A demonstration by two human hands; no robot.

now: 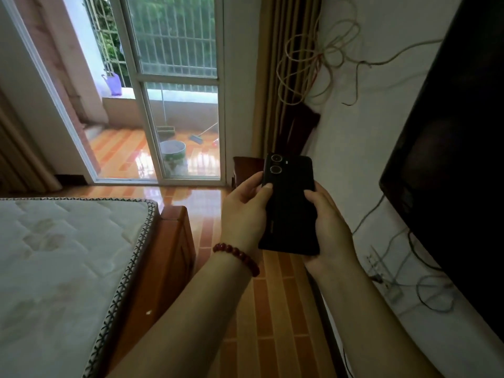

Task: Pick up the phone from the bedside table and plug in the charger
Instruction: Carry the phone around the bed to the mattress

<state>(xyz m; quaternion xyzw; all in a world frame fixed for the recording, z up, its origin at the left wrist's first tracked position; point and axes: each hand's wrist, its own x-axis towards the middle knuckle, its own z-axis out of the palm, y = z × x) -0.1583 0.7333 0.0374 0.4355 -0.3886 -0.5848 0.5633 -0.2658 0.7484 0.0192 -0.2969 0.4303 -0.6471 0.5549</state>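
Observation:
A black phone [289, 205] with two round camera lenses at its top is held in the air, back side up, over the floor between the bed and the right wall. My left hand [244, 214], with a red bead bracelet on the wrist, grips its left edge. My right hand [326, 227] holds its right edge and lower end. A wall socket [377, 264] with grey cables [425, 290] plugged in hangs on the white wall to the right of the phone, below the TV. I cannot tell which cable is the charger.
A bare mattress [62, 268] on a wooden bed frame [169, 257] fills the lower left. A black TV [458, 165] hangs on the right wall. A dark wooden table [246, 170] stands behind the phone. A glass balcony door [174, 105] is ahead. The floor is orange tile.

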